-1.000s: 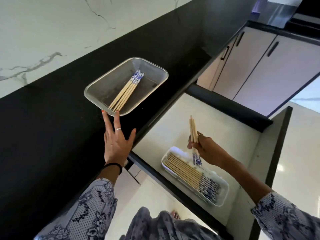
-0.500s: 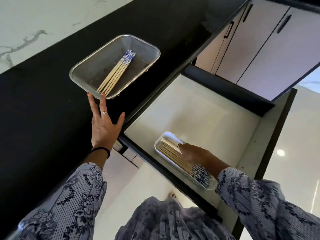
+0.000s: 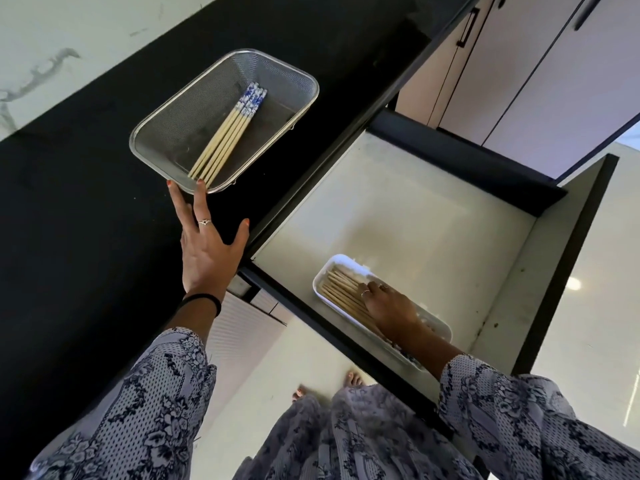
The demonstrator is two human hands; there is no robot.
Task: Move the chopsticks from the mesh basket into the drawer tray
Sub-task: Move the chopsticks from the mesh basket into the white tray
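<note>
A steel mesh basket (image 3: 166,133) sits on the black counter and holds several wooden chopsticks (image 3: 227,136) with blue-and-white tops. My left hand (image 3: 207,251) lies flat on the counter, fingers spread, its fingertips touching the basket's near rim. In the open drawer a white tray (image 3: 346,263) holds a row of several chopsticks (image 3: 341,294). My right hand (image 3: 389,311) rests palm down on those chopsticks in the tray, fingers loosely laid over them, hiding their patterned ends.
The black counter (image 3: 69,237) runs along a white marbled wall (image 3: 52,46). The drawer's pale floor (image 3: 415,220) lies beyond the tray, with dark drawer walls around it. Cabinet doors with dark handles (image 3: 519,81) stand at the upper right. My feet show on the floor below.
My right hand brought a few chopsticks down from above the drawer into the tray and now lies flat on the row. My left hand stayed on the counter by the basket.
</note>
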